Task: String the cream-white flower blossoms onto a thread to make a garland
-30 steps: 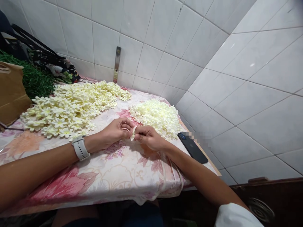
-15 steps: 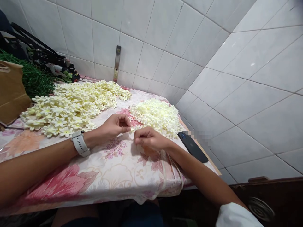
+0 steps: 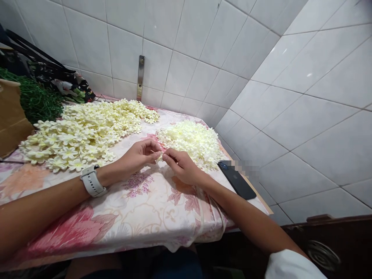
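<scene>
Small pale flower (image 3: 159, 157) between my two hands, over the near-middle of the bench (image 3: 142, 221); its detail is too small to read. My left hand (image 3: 141, 155) pinches it from the left, thumb and forefinger brought together, the other fingers loosely curled. My right hand (image 3: 183, 166) meets it from the right, thumb and forefinger closed at its edge, the rest folded in.

Progress, by my judgement: one piece in hand, partway through being worked. Just beyond my right hand lies a whiter flower heap (image 3: 190, 141); to the far left, a larger, yellower flower heap (image 3: 87, 133). The two lie apart with cloth showing between them. Many pieces in each; cannot tell which heap, if either, counts as done, nor how many are left.

Surroundings: phone (image 3: 238, 180) face down at the right edge, beyond my right forearm. Far left, brown paper bag (image 3: 11, 116), green strands (image 3: 40, 99) behind it, then a dark floral bag (image 3: 64, 81) near the tiled wall (image 3: 180, 66).
</scene>
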Demonstrator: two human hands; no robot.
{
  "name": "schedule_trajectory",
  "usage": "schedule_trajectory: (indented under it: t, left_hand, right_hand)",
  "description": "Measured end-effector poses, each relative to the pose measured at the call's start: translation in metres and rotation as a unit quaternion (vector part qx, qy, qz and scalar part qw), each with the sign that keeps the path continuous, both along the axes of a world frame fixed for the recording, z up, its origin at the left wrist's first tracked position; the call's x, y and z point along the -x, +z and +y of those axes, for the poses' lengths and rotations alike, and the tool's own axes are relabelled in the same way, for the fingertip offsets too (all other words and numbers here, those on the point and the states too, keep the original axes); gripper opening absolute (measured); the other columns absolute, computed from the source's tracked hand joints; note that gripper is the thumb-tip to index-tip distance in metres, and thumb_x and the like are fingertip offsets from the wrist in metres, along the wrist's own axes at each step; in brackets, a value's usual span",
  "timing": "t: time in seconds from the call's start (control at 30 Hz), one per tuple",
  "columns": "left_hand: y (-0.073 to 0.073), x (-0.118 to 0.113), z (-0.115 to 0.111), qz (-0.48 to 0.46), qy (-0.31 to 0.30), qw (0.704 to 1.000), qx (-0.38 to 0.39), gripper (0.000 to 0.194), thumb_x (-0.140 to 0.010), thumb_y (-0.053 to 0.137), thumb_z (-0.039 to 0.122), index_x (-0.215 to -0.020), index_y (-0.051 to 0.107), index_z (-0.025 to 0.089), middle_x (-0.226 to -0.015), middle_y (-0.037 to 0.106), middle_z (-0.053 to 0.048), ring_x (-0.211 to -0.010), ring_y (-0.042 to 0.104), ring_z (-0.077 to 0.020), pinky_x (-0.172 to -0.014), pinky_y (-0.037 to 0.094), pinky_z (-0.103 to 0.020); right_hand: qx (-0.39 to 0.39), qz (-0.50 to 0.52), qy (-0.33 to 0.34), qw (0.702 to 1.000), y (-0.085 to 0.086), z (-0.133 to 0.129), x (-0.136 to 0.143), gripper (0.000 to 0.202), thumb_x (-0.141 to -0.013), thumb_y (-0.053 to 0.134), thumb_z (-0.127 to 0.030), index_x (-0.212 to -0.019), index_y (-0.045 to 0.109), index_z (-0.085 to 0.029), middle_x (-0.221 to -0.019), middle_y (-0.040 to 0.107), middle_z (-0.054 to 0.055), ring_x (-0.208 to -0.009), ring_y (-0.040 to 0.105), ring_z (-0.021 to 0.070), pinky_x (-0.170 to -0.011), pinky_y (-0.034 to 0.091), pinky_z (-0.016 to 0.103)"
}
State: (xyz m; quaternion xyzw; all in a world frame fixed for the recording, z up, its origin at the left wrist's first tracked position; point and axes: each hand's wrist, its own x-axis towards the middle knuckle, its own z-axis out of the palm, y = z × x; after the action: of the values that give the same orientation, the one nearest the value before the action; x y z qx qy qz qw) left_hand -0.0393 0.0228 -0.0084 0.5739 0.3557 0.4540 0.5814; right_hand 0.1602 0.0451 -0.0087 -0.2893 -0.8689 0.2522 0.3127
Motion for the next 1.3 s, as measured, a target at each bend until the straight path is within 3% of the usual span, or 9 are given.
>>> schedule_trajectory:
  t: [0.13,0.33,0.57,0.67,0.77,0.9,1.03,1.13,1.3]
  left_hand:
    - [-0.010,-0.006,-0.003,-0.018,0.043,0.998,0.038,0.046,-0.072,0.080,0.056,-0.077,0.062,0.014,-0.074,0.060,0.000,-0.068,0.055,-0.0103,-0.068,0.047,-0.025]
    - [-0.010,-0.002,-0.001,0.014,-0.004,1.000,0.018,0.053,-0.064,0.084,0.060,-0.073,0.065,0.012,-0.064,0.059,0.000,-0.058,0.050,-0.0093,-0.057,0.038,-0.023]
    - [-0.007,0.001,0.003,0.047,0.012,0.998,-0.028,0.047,-0.074,0.079,0.057,-0.073,0.063,0.013,-0.063,0.057,0.000,-0.058,0.048,-0.0092,-0.055,0.035,-0.021]
    - [-0.006,0.002,0.003,0.064,-0.006,0.996,-0.059,0.045,-0.077,0.077,0.055,-0.072,0.064,0.013,-0.062,0.056,0.001,-0.058,0.046,-0.0085,-0.054,0.034,-0.021]
    - [-0.003,0.002,0.000,0.057,-0.029,0.997,-0.050,0.046,-0.075,0.078,0.056,-0.070,0.064,0.013,-0.060,0.055,0.001,-0.055,0.044,-0.0077,-0.052,0.032,-0.021]
    - [0.002,-0.002,-0.004,0.041,-0.050,0.998,-0.012,0.049,-0.064,0.085,0.057,-0.068,0.066,0.013,-0.061,0.059,0.000,-0.056,0.048,-0.0089,-0.052,0.037,-0.021]
    - [0.001,-0.008,-0.006,0.004,0.018,0.998,0.064,0.049,-0.061,0.087,0.057,-0.073,0.067,0.014,-0.066,0.062,-0.001,-0.060,0.054,-0.0108,-0.056,0.044,-0.023]
    - [-0.003,-0.011,-0.006,-0.048,0.051,0.990,0.123,0.049,-0.065,0.085,0.056,-0.078,0.066,0.013,-0.075,0.066,-0.005,-0.067,0.060,-0.0122,-0.063,0.049,-0.025]
    - [-0.008,-0.008,-0.005,-0.005,0.057,0.997,0.046,0.039,-0.071,0.082,0.047,-0.073,0.062,0.014,-0.064,0.058,0.001,-0.058,0.049,-0.0080,-0.055,0.038,-0.021]
  right_hand:
    - [-0.059,0.019,-0.042,0.997,-0.001,-0.006,0.004,0.027,-0.101,0.045,-0.029,-0.076,0.046,-0.020,-0.066,0.044,-0.003,-0.059,0.039,0.0103,-0.062,0.031,0.026]
    - [0.081,0.036,0.099,0.991,0.007,-0.011,0.002,0.027,-0.101,0.046,-0.035,-0.082,0.053,-0.018,-0.074,0.051,-0.001,-0.069,0.046,0.0115,-0.066,0.038,0.025]
    - [0.168,0.062,0.061,0.982,0.007,-0.001,-0.002,0.034,-0.099,0.050,-0.046,-0.080,0.054,-0.018,-0.071,0.045,-0.003,-0.065,0.040,0.0109,-0.064,0.035,0.026]
    - [0.137,0.024,0.074,0.987,0.009,-0.002,-0.004,0.032,-0.100,0.049,-0.042,-0.080,0.053,-0.018,-0.073,0.046,-0.002,-0.067,0.041,0.0111,-0.065,0.035,0.026]
    - [0.117,0.021,0.098,0.988,0.008,-0.005,-0.004,0.031,-0.099,0.051,-0.043,-0.080,0.055,-0.018,-0.073,0.048,-0.002,-0.067,0.042,0.0114,-0.065,0.035,0.026]
    - [0.186,0.108,0.127,0.968,-0.002,-0.006,-0.003,0.039,-0.093,0.059,-0.051,-0.073,0.054,-0.018,-0.064,0.043,-0.004,-0.059,0.036,0.0101,-0.058,0.031,0.026]
    - [0.198,0.138,0.069,0.968,-0.010,0.001,-0.001,0.038,-0.092,0.060,-0.053,-0.077,0.055,-0.019,-0.060,0.042,-0.005,-0.053,0.035,0.0097,-0.054,0.028,0.026]
    - [0.108,0.121,-0.036,0.986,-0.008,0.002,0.001,0.034,-0.097,0.053,-0.048,-0.081,0.055,-0.018,-0.065,0.046,-0.003,-0.059,0.040,0.0111,-0.059,0.033,0.027]
    - [0.072,0.036,-0.039,0.996,0.000,-0.004,0.003,0.032,-0.101,0.044,-0.042,-0.081,0.052,-0.019,-0.073,0.050,-0.002,-0.068,0.045,0.0122,-0.067,0.036,0.027]
